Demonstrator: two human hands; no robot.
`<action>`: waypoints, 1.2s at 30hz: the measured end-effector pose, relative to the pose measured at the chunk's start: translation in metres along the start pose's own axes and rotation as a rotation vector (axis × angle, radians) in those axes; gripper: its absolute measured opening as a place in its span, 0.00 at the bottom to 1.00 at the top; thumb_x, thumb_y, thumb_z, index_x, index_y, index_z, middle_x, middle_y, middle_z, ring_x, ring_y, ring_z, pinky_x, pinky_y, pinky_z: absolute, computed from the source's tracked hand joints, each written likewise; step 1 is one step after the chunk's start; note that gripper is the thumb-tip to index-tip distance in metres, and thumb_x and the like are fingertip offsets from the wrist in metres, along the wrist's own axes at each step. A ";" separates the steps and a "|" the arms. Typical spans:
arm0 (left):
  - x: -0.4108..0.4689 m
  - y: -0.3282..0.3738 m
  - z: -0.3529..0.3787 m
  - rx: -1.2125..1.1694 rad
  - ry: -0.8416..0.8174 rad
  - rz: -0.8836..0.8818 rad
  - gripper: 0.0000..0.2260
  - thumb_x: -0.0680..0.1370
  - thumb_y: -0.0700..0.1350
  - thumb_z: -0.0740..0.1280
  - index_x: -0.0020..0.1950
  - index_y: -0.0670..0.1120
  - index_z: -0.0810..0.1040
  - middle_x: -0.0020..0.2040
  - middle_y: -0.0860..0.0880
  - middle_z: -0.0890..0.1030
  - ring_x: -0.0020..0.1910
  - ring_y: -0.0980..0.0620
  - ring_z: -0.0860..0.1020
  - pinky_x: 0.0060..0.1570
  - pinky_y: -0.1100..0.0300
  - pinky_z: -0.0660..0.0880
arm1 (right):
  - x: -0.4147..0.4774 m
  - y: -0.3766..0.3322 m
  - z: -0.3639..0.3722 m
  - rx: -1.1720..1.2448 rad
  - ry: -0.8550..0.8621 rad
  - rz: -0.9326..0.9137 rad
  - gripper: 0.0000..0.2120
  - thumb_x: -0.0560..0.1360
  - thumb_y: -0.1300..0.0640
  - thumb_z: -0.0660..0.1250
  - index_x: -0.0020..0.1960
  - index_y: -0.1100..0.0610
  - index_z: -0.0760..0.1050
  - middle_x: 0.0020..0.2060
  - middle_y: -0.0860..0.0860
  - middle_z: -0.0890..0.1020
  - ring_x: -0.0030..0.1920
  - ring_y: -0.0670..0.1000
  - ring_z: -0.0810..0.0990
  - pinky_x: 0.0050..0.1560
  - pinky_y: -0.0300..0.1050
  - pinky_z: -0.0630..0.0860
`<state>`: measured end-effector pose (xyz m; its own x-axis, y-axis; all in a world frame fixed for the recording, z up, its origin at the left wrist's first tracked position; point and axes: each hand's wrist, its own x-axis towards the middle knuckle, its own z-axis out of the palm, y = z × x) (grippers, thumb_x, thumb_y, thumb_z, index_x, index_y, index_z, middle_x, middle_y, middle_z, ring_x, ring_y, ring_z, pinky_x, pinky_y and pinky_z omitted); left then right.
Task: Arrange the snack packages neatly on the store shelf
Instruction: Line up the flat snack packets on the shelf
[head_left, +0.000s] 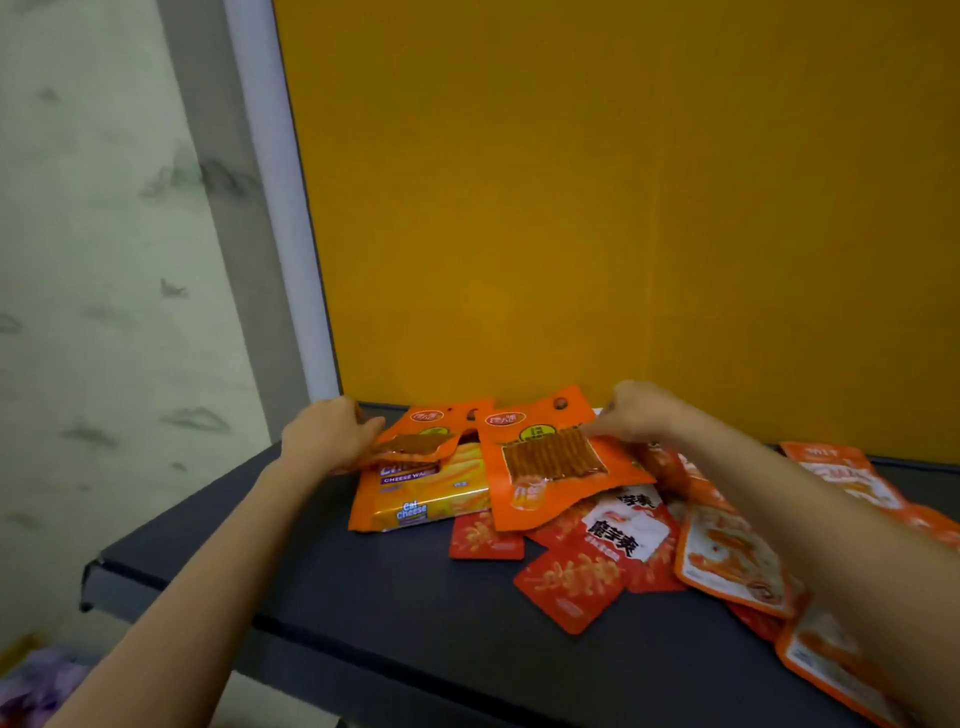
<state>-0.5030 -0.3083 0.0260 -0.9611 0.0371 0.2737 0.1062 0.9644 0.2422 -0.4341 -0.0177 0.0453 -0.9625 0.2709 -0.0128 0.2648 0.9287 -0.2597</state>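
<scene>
dark shelf (311, 571) at frame centre carries loose snack packages: left hand (324, 439) grip holds an orange pouch (415, 447), right hand (636, 413) grip pinches a second pouch (561, 462); sorting underway, likely next: align both upright.
</scene>
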 end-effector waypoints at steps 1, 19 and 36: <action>0.008 -0.003 0.002 -0.030 -0.074 -0.014 0.15 0.79 0.55 0.60 0.46 0.43 0.73 0.44 0.44 0.75 0.43 0.47 0.74 0.42 0.56 0.69 | 0.001 0.000 -0.001 0.035 0.002 0.010 0.19 0.75 0.45 0.65 0.32 0.55 0.65 0.38 0.55 0.75 0.44 0.55 0.73 0.37 0.42 0.66; 0.061 -0.010 0.023 -0.447 -0.500 -0.100 0.19 0.75 0.48 0.68 0.60 0.37 0.74 0.57 0.38 0.78 0.50 0.44 0.76 0.48 0.53 0.69 | -0.019 0.036 0.006 0.597 0.454 0.161 0.13 0.78 0.58 0.63 0.35 0.51 0.65 0.33 0.52 0.73 0.33 0.50 0.70 0.31 0.40 0.64; 0.028 0.051 -0.035 -1.083 -0.214 0.133 0.10 0.79 0.42 0.62 0.38 0.50 0.67 0.34 0.44 0.74 0.15 0.59 0.74 0.15 0.69 0.69 | -0.076 0.093 -0.010 0.964 0.606 0.157 0.12 0.79 0.60 0.61 0.36 0.53 0.70 0.32 0.51 0.77 0.18 0.37 0.73 0.24 0.35 0.71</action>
<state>-0.5151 -0.2676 0.0789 -0.9387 0.2679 0.2170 0.2779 0.2153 0.9362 -0.3357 0.0502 0.0323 -0.6679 0.6862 0.2884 -0.0272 0.3647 -0.9307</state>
